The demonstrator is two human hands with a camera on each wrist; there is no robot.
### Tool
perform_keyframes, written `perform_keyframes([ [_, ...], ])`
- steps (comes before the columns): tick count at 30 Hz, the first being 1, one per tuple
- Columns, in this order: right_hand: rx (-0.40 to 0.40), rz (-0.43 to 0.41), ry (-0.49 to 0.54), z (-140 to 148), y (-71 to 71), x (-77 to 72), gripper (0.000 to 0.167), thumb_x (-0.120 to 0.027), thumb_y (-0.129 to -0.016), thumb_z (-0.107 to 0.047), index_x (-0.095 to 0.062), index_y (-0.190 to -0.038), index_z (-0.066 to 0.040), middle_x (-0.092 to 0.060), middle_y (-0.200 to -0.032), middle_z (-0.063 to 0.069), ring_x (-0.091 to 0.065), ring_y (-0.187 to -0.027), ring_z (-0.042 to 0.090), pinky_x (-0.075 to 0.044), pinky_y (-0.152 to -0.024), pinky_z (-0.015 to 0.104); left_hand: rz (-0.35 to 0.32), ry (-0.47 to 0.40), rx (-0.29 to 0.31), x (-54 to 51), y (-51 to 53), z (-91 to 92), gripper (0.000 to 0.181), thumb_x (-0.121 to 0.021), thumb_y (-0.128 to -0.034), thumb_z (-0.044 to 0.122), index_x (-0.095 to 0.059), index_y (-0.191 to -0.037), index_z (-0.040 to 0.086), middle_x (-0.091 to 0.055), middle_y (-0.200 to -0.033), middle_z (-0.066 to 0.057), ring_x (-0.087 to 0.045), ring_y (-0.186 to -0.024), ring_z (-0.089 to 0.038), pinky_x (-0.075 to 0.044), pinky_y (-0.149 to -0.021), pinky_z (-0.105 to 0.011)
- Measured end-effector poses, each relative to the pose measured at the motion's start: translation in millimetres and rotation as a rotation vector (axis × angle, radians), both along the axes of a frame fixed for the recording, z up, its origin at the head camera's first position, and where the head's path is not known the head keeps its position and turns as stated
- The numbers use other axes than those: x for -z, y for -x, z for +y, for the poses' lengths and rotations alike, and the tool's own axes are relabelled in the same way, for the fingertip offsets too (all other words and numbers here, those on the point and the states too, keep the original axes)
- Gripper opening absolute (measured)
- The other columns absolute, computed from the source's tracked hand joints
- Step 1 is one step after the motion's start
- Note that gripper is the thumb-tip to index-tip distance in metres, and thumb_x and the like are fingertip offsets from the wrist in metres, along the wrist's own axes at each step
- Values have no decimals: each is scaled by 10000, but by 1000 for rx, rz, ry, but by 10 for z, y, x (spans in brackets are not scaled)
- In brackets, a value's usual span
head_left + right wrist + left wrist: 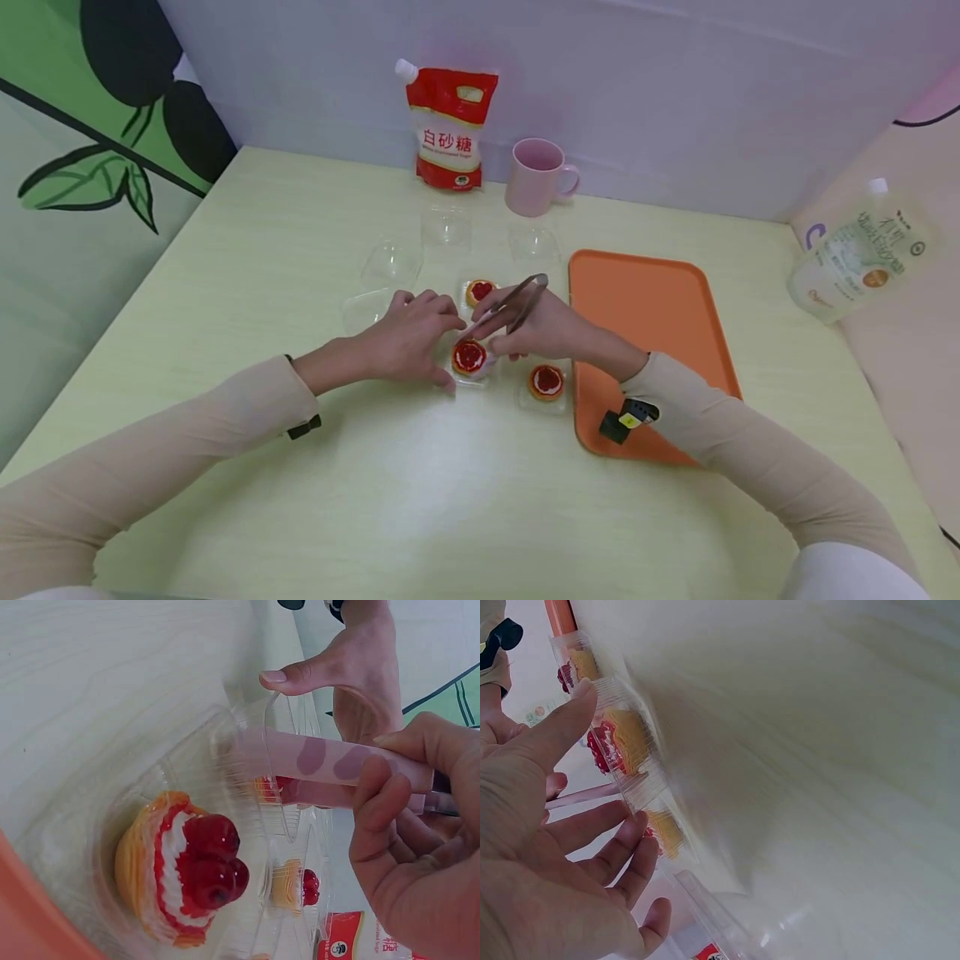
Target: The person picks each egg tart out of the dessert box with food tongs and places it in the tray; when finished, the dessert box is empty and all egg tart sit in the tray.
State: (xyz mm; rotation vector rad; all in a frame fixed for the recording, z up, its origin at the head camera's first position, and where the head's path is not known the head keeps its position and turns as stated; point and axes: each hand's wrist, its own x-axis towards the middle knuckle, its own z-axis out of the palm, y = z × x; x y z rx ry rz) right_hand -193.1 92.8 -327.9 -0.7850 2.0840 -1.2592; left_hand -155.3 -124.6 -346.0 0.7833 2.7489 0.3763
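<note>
My right hand grips tongs with broad pink tips, which reach down to a tart topped with red fruit and white cream. The tart sits in a clear plastic container. On its left side, my left hand holds the container's edges between thumb and fingertips, as the left wrist view shows. In the right wrist view the pink tongs hide most of this tart, so whether they pinch it is unclear. A second tart lies to the right, a third farther back, both in clear containers.
Several clear lids lie behind and left of the tarts. An orange tray lies under my right forearm. At the back wall stand a red-and-white sugar bag and a pink mug; a pale pouch stands far right.
</note>
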Motion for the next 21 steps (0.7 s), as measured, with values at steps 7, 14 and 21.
perform_keyframes([
  [7, -15, 86, -17, -12, 19, -23, 261, -682, -817, 38, -689, -1076, 3, -769, -897, 136, -683, -655, 195, -546, -542, 292, 1, 0, -2, 0, 6, -5, 792, -918, -643, 478, -662, -1268, 64, -589, -1239, -71, -484, -1204, -284, -310, -1016, -569],
  [14, -32, 114, -40, -6, 33, -44, 234, -718, -820, 18, -699, -1053, 7, -717, -728, 87, -632, -530, 169, -563, -556, 306, 0, 2, -4, 9, 5, -12, 775, -918, -650, 464, -666, -1264, 63, -589, -1235, -73, -485, -1200, -287, -312, -1015, -571],
  [21, -25, 127, -57, -15, 23, -27, 204, -729, -826, -9, -707, -1029, -5, -701, -709, 60, -649, -527, 173, -578, -567, 351, -12, -2, -6, 19, 11, -13, 777, -918, -652, 459, -664, -1270, 63, -588, -1245, -75, -484, -1206, -288, -307, -1019, -572],
])
